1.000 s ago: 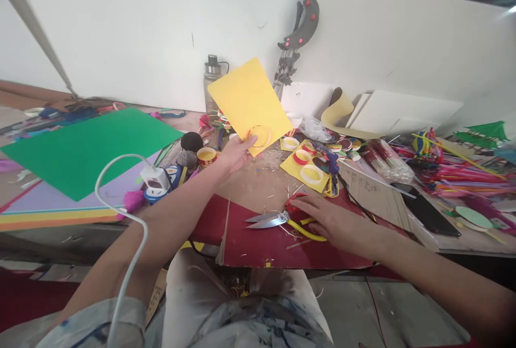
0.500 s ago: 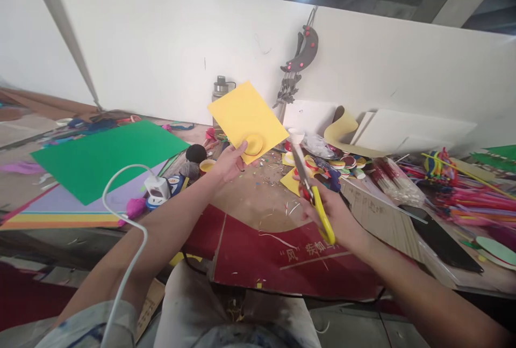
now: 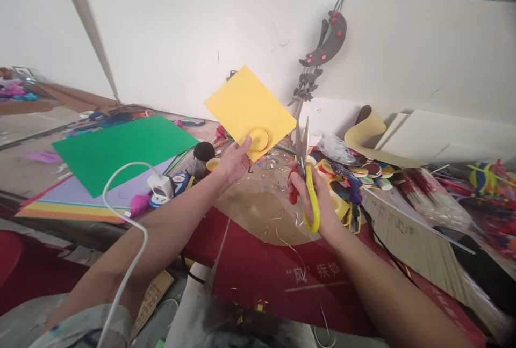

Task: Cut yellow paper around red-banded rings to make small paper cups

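Observation:
Between thumb and fingers, my left hand (image 3: 236, 161) pinches the lower corner of a yellow sheet (image 3: 248, 101), which is raised above the table. A round yellow piece with a thin dark-red edge (image 3: 258, 140) lies against the sheet near my thumb. My right hand (image 3: 318, 197) grips a pair of scissors (image 3: 305, 168) with one yellow and one red handle. The blades point up and are parted, just right of the sheet's right corner and beside it. Whether the blades touch the paper I cannot tell.
A green sheet (image 3: 124, 149) lies on coloured paper at left, near a white charger (image 3: 160, 186) whose cable crosses my left arm. Paper scraps litter the middle. A dark crescent ornament (image 3: 332, 42) hangs on the white wall. A black phone (image 3: 479, 262) lies at right.
The scissors have turned upright and their blades have opened, close to the sheet's right corner. The yellow sheet stays in my left hand, slightly turned. The camera view has shifted.

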`<state>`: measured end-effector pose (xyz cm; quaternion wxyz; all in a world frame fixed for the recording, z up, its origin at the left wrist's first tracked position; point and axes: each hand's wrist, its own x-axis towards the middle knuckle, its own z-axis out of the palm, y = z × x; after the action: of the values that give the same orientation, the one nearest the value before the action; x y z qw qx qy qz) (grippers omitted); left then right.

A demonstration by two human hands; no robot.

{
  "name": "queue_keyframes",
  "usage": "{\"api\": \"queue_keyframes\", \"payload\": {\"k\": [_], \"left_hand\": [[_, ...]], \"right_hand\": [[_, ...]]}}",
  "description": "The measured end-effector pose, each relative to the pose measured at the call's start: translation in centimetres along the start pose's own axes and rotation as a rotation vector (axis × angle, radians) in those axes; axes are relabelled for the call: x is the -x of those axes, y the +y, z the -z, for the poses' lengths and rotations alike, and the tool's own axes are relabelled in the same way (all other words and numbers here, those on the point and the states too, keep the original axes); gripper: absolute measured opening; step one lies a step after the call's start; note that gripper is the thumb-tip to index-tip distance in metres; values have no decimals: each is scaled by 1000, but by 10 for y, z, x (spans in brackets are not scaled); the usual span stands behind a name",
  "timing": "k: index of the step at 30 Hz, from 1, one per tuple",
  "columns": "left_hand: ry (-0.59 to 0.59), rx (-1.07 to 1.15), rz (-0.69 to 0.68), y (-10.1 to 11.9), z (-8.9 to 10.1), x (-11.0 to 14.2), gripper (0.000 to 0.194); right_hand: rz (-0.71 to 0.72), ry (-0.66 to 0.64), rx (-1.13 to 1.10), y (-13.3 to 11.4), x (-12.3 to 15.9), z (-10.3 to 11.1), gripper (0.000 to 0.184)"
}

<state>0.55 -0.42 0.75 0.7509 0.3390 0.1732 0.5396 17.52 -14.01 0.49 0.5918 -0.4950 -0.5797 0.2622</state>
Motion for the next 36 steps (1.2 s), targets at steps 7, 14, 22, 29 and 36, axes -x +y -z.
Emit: {"api": "queue_keyframes", "payload": {"k": [7,14,22,29,36], "left_hand": [[46,49,-64,0,-17,12,38],[33,104,-18,-6,-31,24,47],[-28,75,-25,-14,-33,29,43],[-8,76,-9,-16,-33,30,44],[-25,50,-12,-16,-33,30,41]], "right_hand": [[-148,-72,143,12,2,5,47],[-142,-116,138,15,5,-1,47],[-142,-102,152,15,5,-2,48],[-151,-104,150,14,5,-3,48],[-151,-82,157,12,7,-3,50]]}}
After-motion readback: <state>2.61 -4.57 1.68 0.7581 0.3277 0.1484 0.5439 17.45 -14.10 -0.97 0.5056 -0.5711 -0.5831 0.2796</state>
